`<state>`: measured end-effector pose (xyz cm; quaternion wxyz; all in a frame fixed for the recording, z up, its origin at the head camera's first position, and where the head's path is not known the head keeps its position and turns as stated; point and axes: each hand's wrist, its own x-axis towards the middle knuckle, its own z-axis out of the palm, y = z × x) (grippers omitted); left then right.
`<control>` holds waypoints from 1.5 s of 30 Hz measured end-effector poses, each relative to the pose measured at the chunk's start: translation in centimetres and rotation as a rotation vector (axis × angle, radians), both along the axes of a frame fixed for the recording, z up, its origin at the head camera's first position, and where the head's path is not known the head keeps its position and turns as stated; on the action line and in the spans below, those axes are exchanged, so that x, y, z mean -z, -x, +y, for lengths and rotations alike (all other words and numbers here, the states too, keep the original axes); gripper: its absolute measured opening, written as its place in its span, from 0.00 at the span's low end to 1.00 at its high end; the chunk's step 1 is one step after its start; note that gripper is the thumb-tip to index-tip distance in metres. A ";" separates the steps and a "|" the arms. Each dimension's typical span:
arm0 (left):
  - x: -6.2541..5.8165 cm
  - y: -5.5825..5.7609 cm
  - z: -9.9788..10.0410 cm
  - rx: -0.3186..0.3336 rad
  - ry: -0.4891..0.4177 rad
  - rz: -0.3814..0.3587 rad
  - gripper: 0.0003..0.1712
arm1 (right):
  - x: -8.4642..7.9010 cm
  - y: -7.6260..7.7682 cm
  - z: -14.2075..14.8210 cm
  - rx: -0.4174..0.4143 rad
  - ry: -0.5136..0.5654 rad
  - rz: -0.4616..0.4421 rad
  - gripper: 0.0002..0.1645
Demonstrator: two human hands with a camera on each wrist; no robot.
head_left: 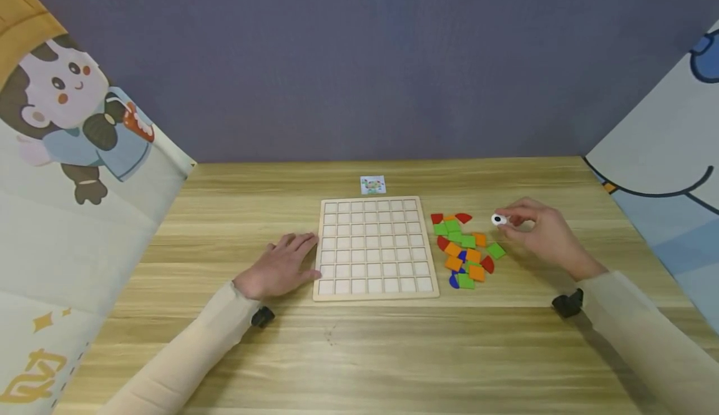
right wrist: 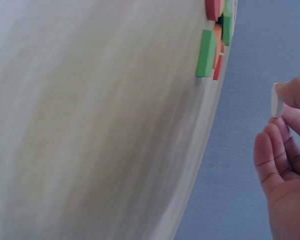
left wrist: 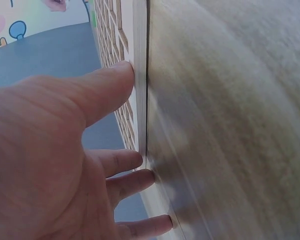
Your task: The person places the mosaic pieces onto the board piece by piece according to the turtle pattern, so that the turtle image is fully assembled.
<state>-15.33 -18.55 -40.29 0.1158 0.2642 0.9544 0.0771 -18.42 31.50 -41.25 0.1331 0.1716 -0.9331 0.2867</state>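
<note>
A square wooden grid board [head_left: 371,249] lies flat on the table. My left hand [head_left: 283,265] rests at its left edge, fingers extended; in the left wrist view the thumb [left wrist: 107,90] touches the board's rim. To the right of the board, my right hand [head_left: 542,234] pinches a small white round piece with a black dot [head_left: 497,219] between thumb and fingers, above the table. That piece shows edge-on as a thin white disc [right wrist: 276,101] in the right wrist view. Between board and right hand lies a loose pile of green squares [head_left: 497,251], orange squares [head_left: 476,273], red quarter-round pieces [head_left: 487,265] and blue pieces [head_left: 454,281].
Behind the board lies a small picture card [head_left: 373,185] with a colourful pattern. A dark blue-grey panel [head_left: 382,65] rises at the table's back edge. Cartoon-printed panels stand at the left [head_left: 62,215] and right [head_left: 663,128]. The wooden table [head_left: 382,359] extends in front of the board.
</note>
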 end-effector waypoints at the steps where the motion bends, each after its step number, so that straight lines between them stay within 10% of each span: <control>1: 0.0 0.0 0.0 -0.001 0.001 0.000 0.43 | -0.1 0.0 -0.1 0.002 0.007 0.006 0.15; 10: 0.2 -0.1 -0.1 -0.011 -0.005 -0.013 0.43 | -1.2 1.0 -2.3 -0.060 0.026 0.066 0.17; 45: -0.1 0.2 0.0 -0.005 0.018 -0.034 0.43 | -2.5 8.4 -22.3 -0.528 0.024 -0.152 0.17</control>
